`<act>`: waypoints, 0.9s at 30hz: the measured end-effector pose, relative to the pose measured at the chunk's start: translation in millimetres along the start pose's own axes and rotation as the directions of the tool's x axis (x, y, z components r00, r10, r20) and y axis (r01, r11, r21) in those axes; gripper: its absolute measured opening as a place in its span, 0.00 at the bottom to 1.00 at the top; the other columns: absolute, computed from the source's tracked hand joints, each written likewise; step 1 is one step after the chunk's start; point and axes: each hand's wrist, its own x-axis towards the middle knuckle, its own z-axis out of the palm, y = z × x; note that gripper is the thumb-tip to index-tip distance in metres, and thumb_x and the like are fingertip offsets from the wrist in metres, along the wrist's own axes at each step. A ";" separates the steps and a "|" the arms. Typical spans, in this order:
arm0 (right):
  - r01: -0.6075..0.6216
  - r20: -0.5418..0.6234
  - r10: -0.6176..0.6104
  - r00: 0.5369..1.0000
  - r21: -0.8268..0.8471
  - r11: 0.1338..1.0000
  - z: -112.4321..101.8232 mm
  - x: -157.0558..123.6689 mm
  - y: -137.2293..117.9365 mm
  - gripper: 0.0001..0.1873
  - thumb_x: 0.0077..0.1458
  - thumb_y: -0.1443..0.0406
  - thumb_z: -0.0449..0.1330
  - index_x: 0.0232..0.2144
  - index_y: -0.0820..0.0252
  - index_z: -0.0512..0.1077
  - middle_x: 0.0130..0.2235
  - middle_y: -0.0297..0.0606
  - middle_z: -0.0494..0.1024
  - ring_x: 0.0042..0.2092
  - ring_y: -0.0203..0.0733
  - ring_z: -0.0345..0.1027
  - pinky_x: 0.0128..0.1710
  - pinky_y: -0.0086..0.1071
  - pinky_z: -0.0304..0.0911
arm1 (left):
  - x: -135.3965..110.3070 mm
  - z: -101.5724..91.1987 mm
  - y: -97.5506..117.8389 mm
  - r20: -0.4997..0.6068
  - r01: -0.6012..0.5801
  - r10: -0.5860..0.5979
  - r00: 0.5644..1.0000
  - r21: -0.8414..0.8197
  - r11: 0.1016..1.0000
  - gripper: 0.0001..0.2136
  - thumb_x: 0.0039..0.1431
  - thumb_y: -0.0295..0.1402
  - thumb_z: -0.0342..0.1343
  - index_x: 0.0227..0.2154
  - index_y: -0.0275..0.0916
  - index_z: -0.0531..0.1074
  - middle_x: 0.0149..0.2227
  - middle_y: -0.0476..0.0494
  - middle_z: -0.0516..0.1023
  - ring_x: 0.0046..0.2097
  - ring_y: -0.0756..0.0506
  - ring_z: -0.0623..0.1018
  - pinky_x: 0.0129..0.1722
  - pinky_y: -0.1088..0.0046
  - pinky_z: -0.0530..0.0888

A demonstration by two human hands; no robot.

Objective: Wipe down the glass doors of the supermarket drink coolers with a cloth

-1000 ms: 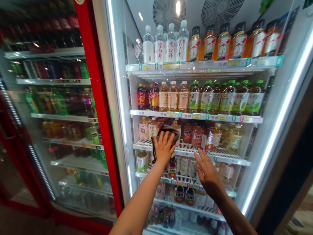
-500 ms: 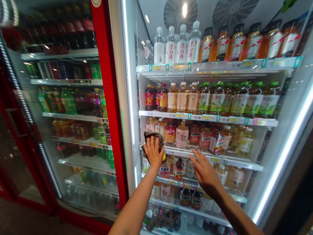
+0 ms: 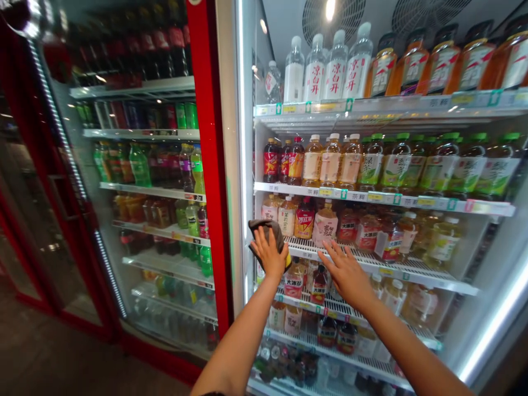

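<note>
My left hand [image 3: 270, 257] lies with fingers spread over a dark grey cloth [image 3: 259, 226] with a yellow patch at its lower edge. It holds the cloth flat, seemingly against the fridge's glass front, near the left side of the lit drinks fridge. My right hand [image 3: 345, 275] holds nothing. Its fingers are stretched out in front of a shelf edge [image 3: 388, 270], below a bottle with a pale pink label [image 3: 325, 226]. Whether its fingertips touch the glass I cannot tell. A red-labelled tea bottle [image 3: 304, 219] stands behind the glass between the hands.
Rows of green-capped bottles [image 3: 443, 165] and clear water bottles [image 3: 317, 69] fill the upper shelves. A red door frame [image 3: 210, 165] separates this fridge from another drinks fridge on the left. A bright light strip [image 3: 495, 324] runs down the right side.
The view has swung left, so the fridges sit further right in the picture. Against the bottles behind, both hands have shifted slightly left; the cloth stays under my left hand.
</note>
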 end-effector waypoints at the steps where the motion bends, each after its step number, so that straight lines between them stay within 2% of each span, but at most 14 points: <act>1: -0.007 -0.009 0.007 1.000 -0.006 1.000 4.7 1.2 -2.6 0.40 0.56 0.77 0.54 0.70 0.54 0.56 0.73 0.44 0.51 0.74 0.54 0.41 0.69 0.60 0.46 | -8.1 2.7 -0.9 0.029 -0.062 0.062 0.998 -0.004 0.998 0.32 0.62 0.41 0.58 0.67 0.37 0.60 0.72 0.26 0.53 0.74 0.30 0.48 0.68 0.36 0.51; 4: -0.041 -0.077 0.038 0.996 -0.034 0.999 20.7 1.4 -7.3 0.39 0.61 0.73 0.54 0.71 0.49 0.52 0.72 0.41 0.55 0.72 0.52 0.48 0.70 0.60 0.42 | -9.1 6.1 -7.7 0.108 -0.335 0.337 0.935 -0.041 0.941 0.30 0.61 0.39 0.60 0.66 0.45 0.63 0.70 0.33 0.61 0.73 0.33 0.55 0.69 0.39 0.51; 6: -0.057 -0.124 0.051 0.991 -0.051 0.997 31.2 -0.4 -6.8 0.38 0.64 0.71 0.54 0.71 0.46 0.51 0.71 0.39 0.57 0.71 0.51 0.52 0.71 0.58 0.41 | 11.4 2.1 -16.4 0.108 -0.408 0.411 0.905 -0.055 0.911 0.30 0.61 0.39 0.60 0.66 0.48 0.63 0.69 0.36 0.62 0.72 0.34 0.56 0.70 0.41 0.50; 8: -0.065 -0.155 0.057 0.986 -0.052 0.997 40.5 -2.8 -4.1 0.37 0.65 0.69 0.54 0.71 0.42 0.49 0.70 0.37 0.59 0.69 0.49 0.55 0.71 0.56 0.39 | 34.7 -4.1 -26.5 0.062 -0.324 0.326 0.943 -0.040 0.945 0.30 0.62 0.38 0.59 0.66 0.47 0.63 0.71 0.36 0.59 0.73 0.35 0.54 0.70 0.42 0.49; 10: -0.072 -0.177 0.063 0.982 -0.042 0.997 48.1 -4.9 -1.2 0.37 0.66 0.67 0.54 0.71 0.39 0.47 0.69 0.35 0.60 0.69 0.47 0.57 0.72 0.54 0.37 | 44.6 -7.6 -35.6 -0.022 -0.122 0.122 0.992 -0.020 0.992 0.30 0.63 0.38 0.57 0.67 0.41 0.61 0.72 0.33 0.54 0.74 0.33 0.50 0.70 0.42 0.50; 12: -0.079 -0.191 0.068 0.979 -0.048 0.996 54.3 -6.6 0.7 0.38 0.66 0.65 0.55 0.71 0.38 0.45 0.69 0.34 0.61 0.69 0.47 0.57 0.72 0.52 0.35 | 34.9 -5.9 -42.6 -0.086 0.053 -0.054 0.995 -0.016 0.998 0.30 0.65 0.38 0.54 0.67 0.35 0.59 0.73 0.28 0.51 0.74 0.32 0.47 0.70 0.41 0.51; 13: -0.082 -0.196 0.070 0.978 -0.058 0.995 56.8 -7.2 1.2 0.38 0.66 0.65 0.55 0.71 0.38 0.45 0.69 0.34 0.62 0.69 0.47 0.57 0.72 0.52 0.34 | 24.9 -3.7 -45.4 -0.091 0.087 -0.088 0.992 -0.015 0.996 0.29 0.66 0.38 0.53 0.67 0.33 0.59 0.72 0.26 0.51 0.74 0.32 0.46 0.69 0.40 0.52; 14: -0.087 -0.201 0.072 0.977 -0.069 0.994 59.0 -7.8 1.3 0.38 0.66 0.64 0.55 0.72 0.38 0.45 0.69 0.35 0.62 0.69 0.47 0.57 0.72 0.52 0.33 | 14.4 -1.3 -47.9 -0.076 0.084 -0.085 0.993 -0.010 0.996 0.29 0.66 0.37 0.53 0.67 0.32 0.60 0.72 0.26 0.52 0.74 0.32 0.46 0.69 0.40 0.52; 16: -0.093 -0.213 0.074 0.974 -0.080 0.992 62.4 -8.8 1.1 0.38 0.67 0.60 0.56 0.72 0.39 0.45 0.69 0.36 0.62 0.69 0.47 0.56 0.72 0.52 0.32 | 0.7 1.3 -53.5 -0.014 0.001 -0.001 1.000 0.002 1.000 0.28 0.65 0.36 0.53 0.66 0.34 0.61 0.71 0.27 0.55 0.74 0.33 0.47 0.69 0.40 0.52; 19: -0.099 -0.229 0.080 0.970 -0.076 0.992 65.5 -10.5 1.0 0.37 0.66 0.55 0.58 0.71 0.39 0.47 0.69 0.36 0.62 0.70 0.48 0.55 0.72 0.52 0.32 | 15.9 -4.2 -64.9 0.031 -0.107 0.107 0.994 0.005 0.994 0.27 0.65 0.35 0.54 0.66 0.38 0.61 0.71 0.32 0.56 0.74 0.35 0.49 0.70 0.42 0.50; 21: -0.103 -0.232 0.082 0.969 -0.080 0.991 66.8 -12.0 1.4 0.36 0.65 0.53 0.58 0.71 0.39 0.50 0.69 0.36 0.62 0.70 0.48 0.54 0.72 0.52 0.32 | 40.7 -11.0 -74.5 -0.007 -0.065 0.065 0.998 -0.001 0.998 0.28 0.66 0.35 0.52 0.67 0.37 0.59 0.72 0.32 0.54 0.74 0.36 0.48 0.71 0.43 0.49; 23: -0.112 -0.227 0.091 0.970 -0.084 0.990 67.7 -13.6 1.8 0.36 0.64 0.53 0.58 0.70 0.39 0.52 0.69 0.36 0.63 0.70 0.48 0.54 0.72 0.52 0.31 | 56.3 -14.7 -85.1 -0.060 0.030 -0.031 0.998 -0.020 0.999 0.29 0.67 0.35 0.50 0.69 0.35 0.56 0.73 0.31 0.51 0.75 0.36 0.46 0.71 0.44 0.49; 25: -0.118 -0.215 0.097 0.972 -0.088 0.989 68.1 -14.7 2.1 0.35 0.64 0.53 0.59 0.70 0.39 0.54 0.69 0.36 0.63 0.70 0.49 0.53 0.72 0.54 0.31 | 47.6 -13.1 -96.6 -0.080 0.097 -0.101 0.992 -0.046 0.994 0.29 0.67 0.35 0.49 0.69 0.33 0.54 0.73 0.29 0.51 0.75 0.36 0.45 0.71 0.44 0.50; 27: -0.119 -0.214 0.097 0.972 -0.095 0.988 68.2 -15.4 2.2 0.36 0.63 0.53 0.59 0.70 0.39 0.54 0.69 0.36 0.63 0.70 0.50 0.53 0.72 0.54 0.32 | 15.2 -7.4 -108.2 -0.061 0.124 -0.128 0.990 -0.057 0.991 0.29 0.68 0.35 0.48 0.69 0.32 0.54 0.72 0.27 0.52 0.75 0.37 0.45 0.70 0.43 0.51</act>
